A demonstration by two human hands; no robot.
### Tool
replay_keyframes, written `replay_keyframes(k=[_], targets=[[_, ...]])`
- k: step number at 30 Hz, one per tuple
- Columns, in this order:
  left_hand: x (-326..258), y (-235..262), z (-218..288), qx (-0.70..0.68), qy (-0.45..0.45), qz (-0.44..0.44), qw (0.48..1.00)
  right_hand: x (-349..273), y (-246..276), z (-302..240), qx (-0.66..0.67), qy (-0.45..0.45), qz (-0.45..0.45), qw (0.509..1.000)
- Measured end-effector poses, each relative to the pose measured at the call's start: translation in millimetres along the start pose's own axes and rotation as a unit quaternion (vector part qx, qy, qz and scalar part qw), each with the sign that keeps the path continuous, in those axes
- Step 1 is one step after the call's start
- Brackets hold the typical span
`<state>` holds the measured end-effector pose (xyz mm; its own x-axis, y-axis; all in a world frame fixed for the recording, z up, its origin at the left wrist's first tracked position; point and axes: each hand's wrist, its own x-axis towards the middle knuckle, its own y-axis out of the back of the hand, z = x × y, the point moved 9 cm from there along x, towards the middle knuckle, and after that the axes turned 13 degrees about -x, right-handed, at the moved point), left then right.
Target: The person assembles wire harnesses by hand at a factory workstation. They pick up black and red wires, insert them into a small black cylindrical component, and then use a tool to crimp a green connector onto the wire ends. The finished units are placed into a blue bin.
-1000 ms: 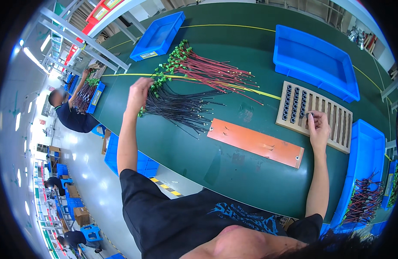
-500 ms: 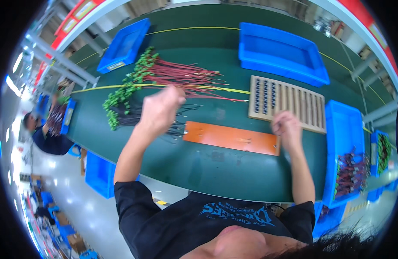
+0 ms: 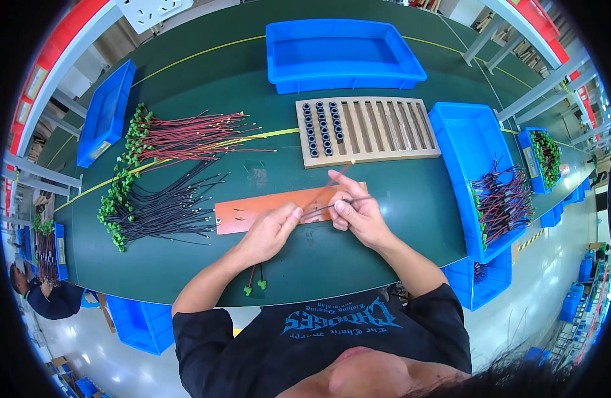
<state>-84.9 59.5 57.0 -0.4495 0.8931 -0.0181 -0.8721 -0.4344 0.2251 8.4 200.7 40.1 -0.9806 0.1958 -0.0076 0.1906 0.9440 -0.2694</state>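
Near the middle of the table, my left hand (image 3: 273,229) is pinched shut on a red wire (image 3: 323,189) and a black wire (image 3: 316,213). Two green connectors (image 3: 254,288) hang below it on these wires. Facing it, my right hand (image 3: 360,215) is closed on a small black part (image 3: 346,202), with the black wire running into its fingers. The red wire passes beside the right index finger, its tip free. Both hands are over an orange board (image 3: 236,213). The right fingers partly hide the black part.
Red wires (image 3: 192,132) and black wires (image 3: 166,209) with green connectors lie at left. A slotted wooden rack (image 3: 368,159) holds black cylindrical parts (image 3: 325,129). Blue bins stand at far left (image 3: 106,113), back (image 3: 345,83) and right (image 3: 461,172), the right one holding wire assemblies (image 3: 501,205).
My left hand has come from beside the wire piles and my right hand from the rack's near edge. They now meet over the orange board with wires between them. The whole view has shifted.
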Motion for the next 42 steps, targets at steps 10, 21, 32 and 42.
replay_keyframes(k=[10, 21, 32, 42], targets=[[-9.8, -46.5, -32.1, -0.220, 0.124, -0.084, 0.964, -2.3, 11.1, 14.6, -0.090, -0.071, 0.019, 0.993], [-16.0, -51.1, -37.4, -0.290, 0.147, -0.112, 0.939, -3.3, 30.1, -16.7, -0.266, 0.068, 0.137, 0.952], [-12.6, -49.1, -33.5, -0.278, 0.136, -0.099, 0.946, -3.4, 18.3, -19.3, -0.327, 0.077, 0.115, 0.935], [-9.8, -48.9, -32.9, -0.266, 0.086, -0.074, 0.957, -3.6, 13.3, -23.7, -0.353, 0.118, 0.104, 0.922]])
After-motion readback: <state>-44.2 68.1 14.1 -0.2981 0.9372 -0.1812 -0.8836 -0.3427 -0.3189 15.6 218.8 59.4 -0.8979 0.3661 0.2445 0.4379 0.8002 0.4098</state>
